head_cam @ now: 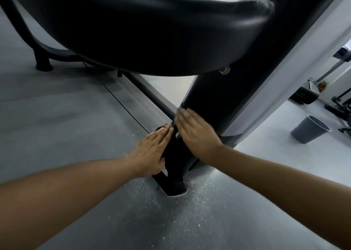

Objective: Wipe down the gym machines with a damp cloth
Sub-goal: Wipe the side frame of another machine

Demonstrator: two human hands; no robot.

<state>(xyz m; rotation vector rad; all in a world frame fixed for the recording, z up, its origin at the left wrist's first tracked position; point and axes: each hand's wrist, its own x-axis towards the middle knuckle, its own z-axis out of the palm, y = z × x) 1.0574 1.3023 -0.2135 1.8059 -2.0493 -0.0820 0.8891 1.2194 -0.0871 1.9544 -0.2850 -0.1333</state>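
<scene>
Cloth did not show under either hand: left hand [152,152] and right hand [195,134] pressed flat, fingers straight, on the post [209,97], so bare palms might only smear dirt.

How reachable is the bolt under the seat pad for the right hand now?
Probably yes: the right hand lies flat on the black post, and the bolt sits higher up by that post with nothing between.

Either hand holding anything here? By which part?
Nothing is gripped: the left hand and right hand lie flat, fingers straight, against the machine's glossy black upright post near its base. No cloth clearly visible.
</scene>
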